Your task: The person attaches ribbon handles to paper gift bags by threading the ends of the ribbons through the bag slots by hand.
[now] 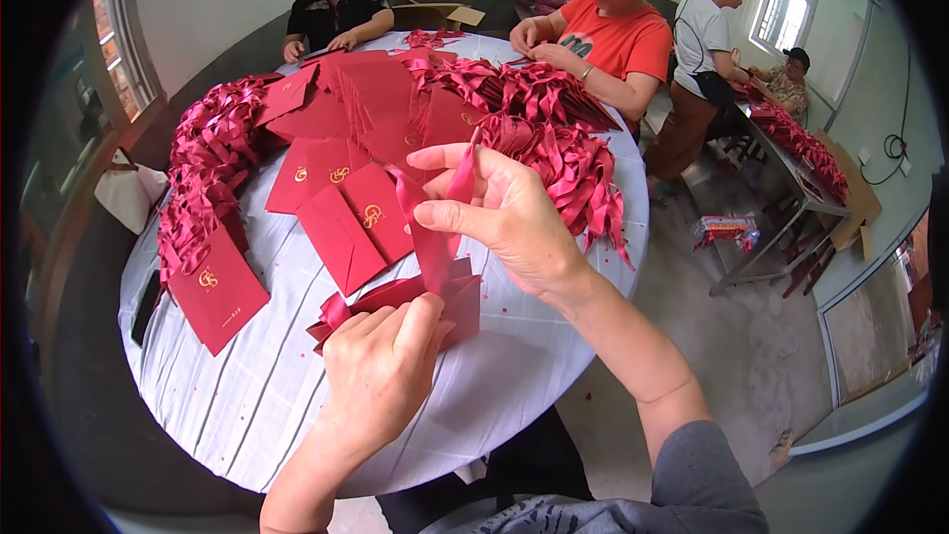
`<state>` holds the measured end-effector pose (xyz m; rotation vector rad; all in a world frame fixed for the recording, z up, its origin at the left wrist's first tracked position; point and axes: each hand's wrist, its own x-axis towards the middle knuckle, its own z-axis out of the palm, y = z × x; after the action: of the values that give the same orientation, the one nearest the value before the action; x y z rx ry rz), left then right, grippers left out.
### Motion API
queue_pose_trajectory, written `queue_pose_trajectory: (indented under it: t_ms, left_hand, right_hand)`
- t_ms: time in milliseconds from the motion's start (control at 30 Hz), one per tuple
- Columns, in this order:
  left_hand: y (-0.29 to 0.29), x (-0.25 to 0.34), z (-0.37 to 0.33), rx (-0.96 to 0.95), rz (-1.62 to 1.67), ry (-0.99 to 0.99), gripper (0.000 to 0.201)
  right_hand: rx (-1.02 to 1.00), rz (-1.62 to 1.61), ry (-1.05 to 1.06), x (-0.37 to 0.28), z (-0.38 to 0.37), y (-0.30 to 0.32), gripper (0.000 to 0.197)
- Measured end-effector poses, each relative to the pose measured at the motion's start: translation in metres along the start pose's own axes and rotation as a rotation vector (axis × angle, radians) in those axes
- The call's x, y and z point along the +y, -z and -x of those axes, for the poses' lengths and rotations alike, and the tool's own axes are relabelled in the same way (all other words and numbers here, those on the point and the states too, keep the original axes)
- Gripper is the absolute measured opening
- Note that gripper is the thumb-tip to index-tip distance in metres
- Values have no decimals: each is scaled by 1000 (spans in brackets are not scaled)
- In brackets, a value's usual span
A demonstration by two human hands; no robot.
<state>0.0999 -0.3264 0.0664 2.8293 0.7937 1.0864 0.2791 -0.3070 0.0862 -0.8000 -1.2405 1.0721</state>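
Observation:
A small red paper bag [463,309] stands with its mouth up on the table in front of me. My left hand [386,366] is closed at the bag's near rim, its fingertips partly hidden. A glossy red ribbon [433,252] rises from the bag's mouth in raised strands. Above the bag, my right hand [504,213] has the ribbon between its bent fingers, with thumb and forefinger apart at the tips. Just beyond lie flat red bags [341,227] with gold emblems, overlapping each other.
The round table has a white cloth [534,356]. Ribboned bags heap up at the left [213,153] and right [583,173], with a fanned stack of flat red bags [376,104] between. Two people sit across the table; two more are at a side table [791,153].

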Motion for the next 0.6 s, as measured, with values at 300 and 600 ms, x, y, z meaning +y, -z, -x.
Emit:
queue_pose_trajectory:
  t_ms: [300, 600]
  left_hand:
    - [-6, -3, -2, 53, -34, -25, 19]
    - [-6, -3, 1, 71, -34, -2, 19]
  right_hand:
    - [160, -220, 155, 12, -4, -5, 44]
    - [-233, -309, -251, 14, 8, 6, 49]
